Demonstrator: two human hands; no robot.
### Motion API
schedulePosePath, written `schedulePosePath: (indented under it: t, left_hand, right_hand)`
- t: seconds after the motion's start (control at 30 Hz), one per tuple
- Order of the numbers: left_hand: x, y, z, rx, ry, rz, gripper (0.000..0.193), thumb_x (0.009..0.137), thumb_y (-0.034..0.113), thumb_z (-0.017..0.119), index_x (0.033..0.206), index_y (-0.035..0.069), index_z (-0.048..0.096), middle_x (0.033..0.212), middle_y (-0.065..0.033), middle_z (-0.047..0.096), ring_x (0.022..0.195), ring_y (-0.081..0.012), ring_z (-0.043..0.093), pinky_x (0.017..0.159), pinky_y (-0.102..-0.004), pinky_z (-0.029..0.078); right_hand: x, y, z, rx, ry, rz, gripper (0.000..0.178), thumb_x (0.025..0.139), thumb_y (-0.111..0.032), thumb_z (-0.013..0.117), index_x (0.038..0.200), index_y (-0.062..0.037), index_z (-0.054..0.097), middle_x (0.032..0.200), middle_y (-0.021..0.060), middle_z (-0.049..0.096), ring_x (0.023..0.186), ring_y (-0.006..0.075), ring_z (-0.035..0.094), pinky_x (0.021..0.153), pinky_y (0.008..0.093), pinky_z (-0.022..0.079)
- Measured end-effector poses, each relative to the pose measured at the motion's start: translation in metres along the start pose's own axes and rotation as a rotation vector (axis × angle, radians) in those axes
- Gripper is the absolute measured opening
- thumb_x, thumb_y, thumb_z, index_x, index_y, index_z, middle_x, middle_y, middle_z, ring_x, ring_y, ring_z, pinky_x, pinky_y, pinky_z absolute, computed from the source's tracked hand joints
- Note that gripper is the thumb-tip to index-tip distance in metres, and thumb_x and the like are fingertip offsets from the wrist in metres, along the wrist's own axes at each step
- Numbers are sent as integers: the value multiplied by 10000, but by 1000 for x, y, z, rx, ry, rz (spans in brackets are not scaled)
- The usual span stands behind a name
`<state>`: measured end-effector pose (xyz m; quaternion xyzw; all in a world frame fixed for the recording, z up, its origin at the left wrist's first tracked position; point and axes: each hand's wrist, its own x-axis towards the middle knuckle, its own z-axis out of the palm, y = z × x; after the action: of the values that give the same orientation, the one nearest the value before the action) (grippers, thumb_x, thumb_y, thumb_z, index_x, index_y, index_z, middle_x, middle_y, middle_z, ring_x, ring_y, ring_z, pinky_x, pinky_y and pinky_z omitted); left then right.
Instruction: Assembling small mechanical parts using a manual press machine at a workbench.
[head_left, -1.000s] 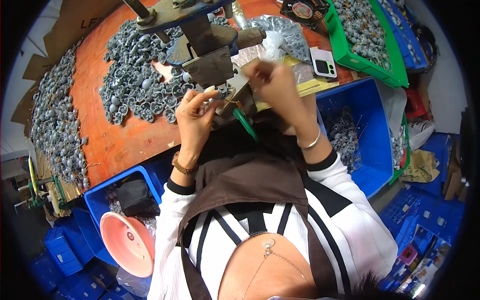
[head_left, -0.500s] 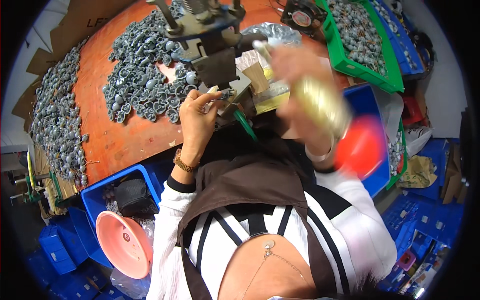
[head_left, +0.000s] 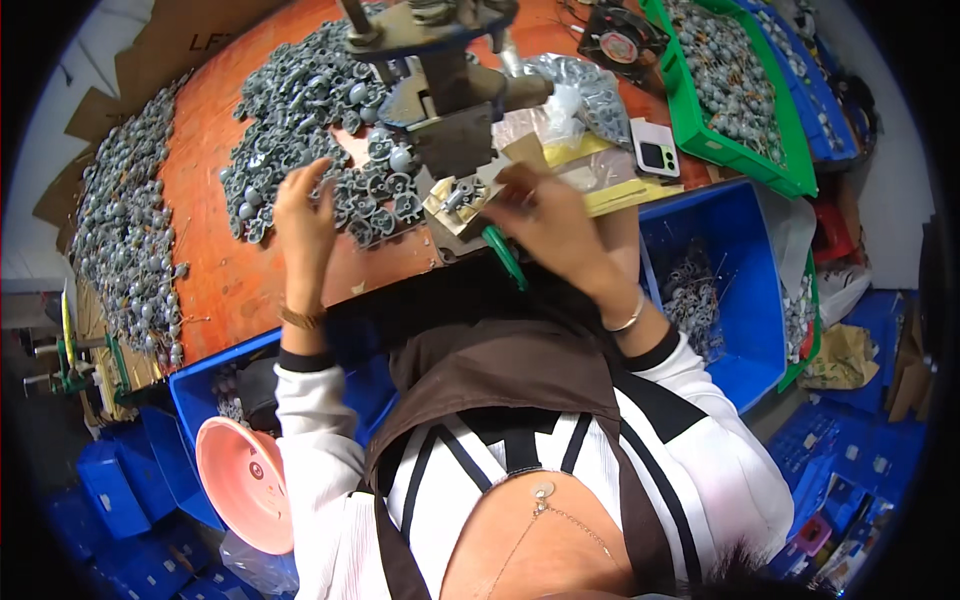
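Observation:
My left hand (head_left: 305, 225) is raised over the edge of a heap of grey plastic parts (head_left: 300, 120), its fingers and thumb apart with nothing visible between them. My right hand (head_left: 560, 230) is at the right side of a small pale holding block (head_left: 437, 208) under the press head (head_left: 455, 130). Its fingers are bent toward the block and partly blurred, so whether they grip anything is unclear. A grey part with a metallic piece (head_left: 462, 197) lies on the block. Just below it, a green handle (head_left: 505, 258) sticks out toward me.
More grey parts with wires (head_left: 120, 220) lie along the table's left. A phone (head_left: 654, 147), a clear bag (head_left: 590, 95) and a fan (head_left: 618, 38) are at the right. A green crate (head_left: 720, 150), a blue bin (head_left: 745, 340) and a pink basin (head_left: 240, 490) surround the table.
My left hand has gone from the block leftward to the heap. My right hand has moved left to the block; the blurred yellow and red things beside it are out of view.

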<state>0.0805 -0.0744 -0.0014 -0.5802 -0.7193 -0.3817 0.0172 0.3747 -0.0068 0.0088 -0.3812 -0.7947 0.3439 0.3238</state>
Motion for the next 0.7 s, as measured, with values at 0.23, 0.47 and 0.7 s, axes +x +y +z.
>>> schedulePosePath:
  t: [0.23,0.47,0.7]
  left_hand:
    - [54,-38,17,307,-314,134,151,814,59,575,913,58,690,934,-118,614,903,-311,597,763,-373,476]
    - [58,-55,16,384,-323,168,216,737,40,685,940,-4,626,1036,-119,573,1003,-315,549,831,-387,465]
    - [38,-42,21,-202,-216,-163,192,772,17,648,950,-17,584,872,-55,641,752,-118,588,666,-255,465]
  right_hand:
    - [-22,13,10,513,-10,131,121,828,-83,683,892,9,639,787,21,632,722,63,584,651,233,472]
    - [-102,3,-160,218,237,372,69,818,-22,677,870,15,649,782,49,664,724,105,640,664,227,503]
    - [-83,67,-241,-329,402,338,125,870,-127,626,866,-11,673,700,71,672,621,131,637,577,263,474]
